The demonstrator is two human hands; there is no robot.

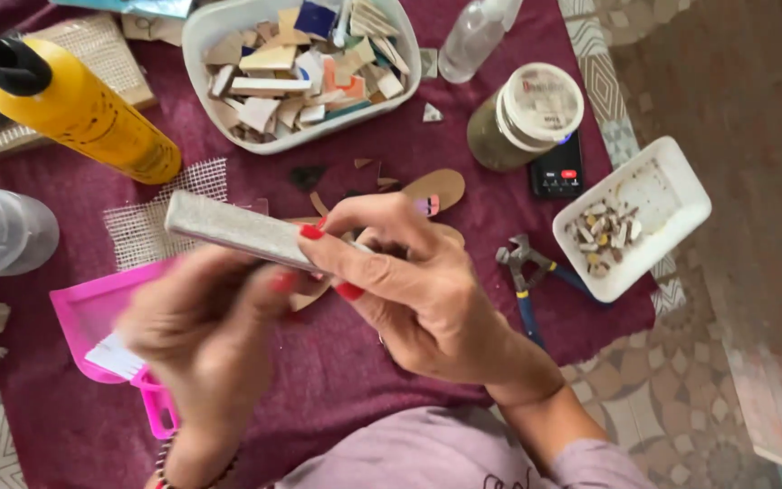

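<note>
The left hand [205,330] (blurred) closes its fingers [269,282] around the near end of a flat grey sanding block [237,231]. The right hand [418,290] pinches a small piece against the block's edge; the piece itself is hidden under the fingertips [312,232]. Below the left fingers lies a pink dustpan [92,312]. Right of the right fingers lie blue-handled nippers [527,276]. Beyond the fingers stands a white tub [201,36] of tile fragments.

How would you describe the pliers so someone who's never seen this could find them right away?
Start at the dark red cloth covering the work surface and look toward its right edge, just left of the white rectangular tray of small chips. The pliers lie there, metal jaws pointing up-left, the only tool with blue handles.
</note>
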